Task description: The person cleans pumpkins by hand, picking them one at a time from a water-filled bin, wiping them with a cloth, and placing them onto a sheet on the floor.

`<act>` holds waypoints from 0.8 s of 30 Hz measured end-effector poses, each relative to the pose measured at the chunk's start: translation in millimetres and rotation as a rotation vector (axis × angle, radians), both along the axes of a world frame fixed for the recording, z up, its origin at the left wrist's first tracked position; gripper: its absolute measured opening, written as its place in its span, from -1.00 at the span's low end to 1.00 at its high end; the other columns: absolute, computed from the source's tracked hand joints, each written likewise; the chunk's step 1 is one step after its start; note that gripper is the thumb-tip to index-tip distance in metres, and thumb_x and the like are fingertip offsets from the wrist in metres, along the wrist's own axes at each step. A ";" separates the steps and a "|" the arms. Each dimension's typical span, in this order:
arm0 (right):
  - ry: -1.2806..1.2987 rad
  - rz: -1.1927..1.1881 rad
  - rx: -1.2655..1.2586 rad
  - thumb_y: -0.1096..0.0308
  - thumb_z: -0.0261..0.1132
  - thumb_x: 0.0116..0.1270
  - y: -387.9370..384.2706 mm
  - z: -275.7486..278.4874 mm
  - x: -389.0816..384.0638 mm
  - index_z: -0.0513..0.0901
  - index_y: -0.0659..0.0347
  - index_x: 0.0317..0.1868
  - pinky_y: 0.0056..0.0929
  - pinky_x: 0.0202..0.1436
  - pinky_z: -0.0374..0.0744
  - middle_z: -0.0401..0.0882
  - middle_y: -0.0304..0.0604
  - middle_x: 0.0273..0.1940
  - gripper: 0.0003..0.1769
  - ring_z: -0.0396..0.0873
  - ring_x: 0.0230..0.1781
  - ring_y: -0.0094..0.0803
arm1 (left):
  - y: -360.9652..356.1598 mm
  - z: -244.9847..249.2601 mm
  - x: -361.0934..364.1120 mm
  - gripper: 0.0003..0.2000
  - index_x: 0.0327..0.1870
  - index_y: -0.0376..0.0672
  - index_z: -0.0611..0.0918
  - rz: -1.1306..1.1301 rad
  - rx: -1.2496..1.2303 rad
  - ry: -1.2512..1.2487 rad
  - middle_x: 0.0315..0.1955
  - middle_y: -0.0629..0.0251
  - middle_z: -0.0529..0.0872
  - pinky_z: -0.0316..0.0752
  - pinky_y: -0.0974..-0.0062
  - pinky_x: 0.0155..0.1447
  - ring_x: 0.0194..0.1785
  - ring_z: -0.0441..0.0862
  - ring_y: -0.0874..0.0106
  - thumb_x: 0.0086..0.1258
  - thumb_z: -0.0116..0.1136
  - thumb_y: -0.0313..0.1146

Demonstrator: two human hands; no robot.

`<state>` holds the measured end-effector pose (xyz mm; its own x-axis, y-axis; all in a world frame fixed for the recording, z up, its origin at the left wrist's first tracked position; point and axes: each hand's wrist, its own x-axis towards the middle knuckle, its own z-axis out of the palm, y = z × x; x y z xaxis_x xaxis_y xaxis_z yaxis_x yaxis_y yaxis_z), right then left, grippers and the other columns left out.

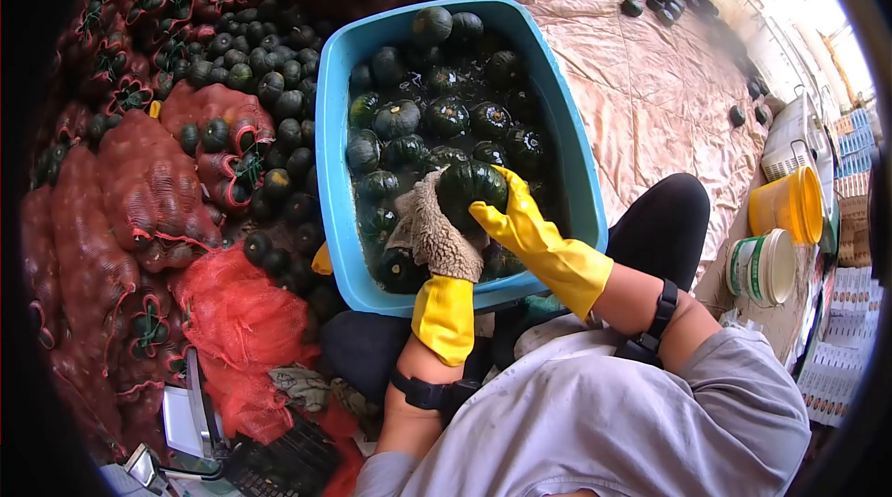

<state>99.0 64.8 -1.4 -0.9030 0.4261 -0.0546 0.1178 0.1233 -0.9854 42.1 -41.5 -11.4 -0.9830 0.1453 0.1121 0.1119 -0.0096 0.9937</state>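
A dark green ribbed pumpkin [472, 190] is held between both hands just above the water in a blue tub [328, 139]. My right hand [537, 235], in a yellow rubber glove, grips its right side with the thumb toward me. At the pumpkin's left side, my left hand [444, 316] wears a matching glove, with only the cuff showing. A beige fleecy cloth [439, 235] covers its fingers and touches the pumpkin. Several wet pumpkins [398, 119] float or sit in the dark water around them.
Loose pumpkins [269, 88] and red mesh sacks [149, 190] are heaped on the left. An empty-looking red net [243, 311] lies beside the tub. On the right are a pinkish sheet [641, 98], a yellow bucket [788, 204], a white bucket [762, 267] and stacked cartons [844, 330].
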 end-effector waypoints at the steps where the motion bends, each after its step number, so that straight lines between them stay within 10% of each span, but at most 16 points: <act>1: 0.108 0.067 0.634 0.41 0.58 0.28 10.8 7.7 -0.9 0.42 0.19 0.57 -0.16 0.51 0.52 0.49 0.13 0.46 -0.14 0.53 0.43 -0.01 | -2.8 5.7 1.4 -0.75 0.07 -0.10 0.73 0.015 -0.013 -0.021 -0.03 0.15 0.80 0.69 0.22 0.23 0.07 0.78 0.22 0.46 0.30 -0.25; 5: 0.165 0.371 0.303 0.49 0.58 0.19 20.3 41.5 5.2 0.42 0.16 0.57 -0.18 0.50 0.51 0.53 0.13 0.39 -0.08 0.56 0.40 -0.04 | -41.3 25.0 -21.3 -0.69 0.02 -0.10 0.73 -0.225 -0.263 0.215 -0.06 0.21 0.80 0.70 0.33 0.22 0.05 0.79 0.23 0.31 0.46 -0.24; 7: 0.186 0.235 -0.262 0.35 0.54 0.34 10.5 19.5 -5.7 0.43 0.18 0.54 -0.24 0.41 0.57 0.56 -0.03 0.33 -0.21 0.59 0.30 -0.25 | -30.1 4.4 -21.3 -0.57 0.13 -0.10 0.68 -0.127 -0.287 0.264 0.02 0.19 0.74 0.65 0.25 0.31 0.14 0.74 0.20 0.27 0.53 -0.22; 11: 0.179 -0.230 0.559 0.13 0.59 0.33 5.1 -28.6 -35.4 0.36 0.25 0.60 -0.06 0.54 0.47 0.33 0.35 0.53 -0.07 0.46 0.46 0.22 | -1.7 24.5 8.8 -0.34 0.52 -0.13 0.38 0.001 -0.385 0.156 0.40 -0.01 0.41 0.48 0.18 0.53 0.43 0.51 0.12 0.41 0.38 -0.43; 14: 0.105 -0.025 0.513 0.11 0.62 0.29 -9.9 -33.3 -14.5 0.36 0.29 0.60 -0.06 0.51 0.51 0.29 0.36 0.55 -0.02 0.45 0.46 0.26 | 2.4 23.6 -0.8 -0.44 0.46 -0.18 0.42 -0.069 0.323 -0.450 0.32 -0.05 0.46 0.52 0.13 0.40 0.30 0.55 0.08 0.47 0.29 -0.35; 18: -0.432 0.130 -0.278 -0.15 0.42 0.48 -3.1 11.2 17.7 0.35 0.34 0.59 -0.22 0.49 0.53 0.53 0.26 0.40 -0.06 0.62 0.37 -0.02 | -14.8 6.1 -25.4 -0.56 0.36 -0.26 0.51 -0.332 0.530 -0.870 0.14 -0.10 0.59 0.61 0.04 0.14 0.04 0.64 0.00 0.56 0.16 -0.24; 21: -0.537 0.171 -1.213 -0.28 0.36 0.48 30.5 -17.0 29.4 0.61 0.07 0.43 0.28 0.46 0.55 0.68 0.03 0.31 -0.26 0.61 0.35 0.09 | -33.3 -5.5 -47.4 -0.58 0.28 -0.32 0.57 -0.533 0.453 -1.147 0.01 -0.14 0.68 0.68 -0.03 -0.05 -0.16 0.70 -0.06 0.63 0.06 -0.15; 24: -0.392 -0.325 -1.179 -0.35 0.43 0.32 82.7 65.2 11.3 0.68 0.02 0.33 0.62 0.37 0.51 0.72 0.16 0.21 -0.23 0.64 0.24 0.29 | -39.7 -31.4 -53.7 -0.53 0.20 -0.37 0.64 -0.581 0.379 -1.221 -0.12 -0.18 0.78 0.74 -0.10 -0.25 -0.36 0.77 -0.12 0.70 -0.04 -0.07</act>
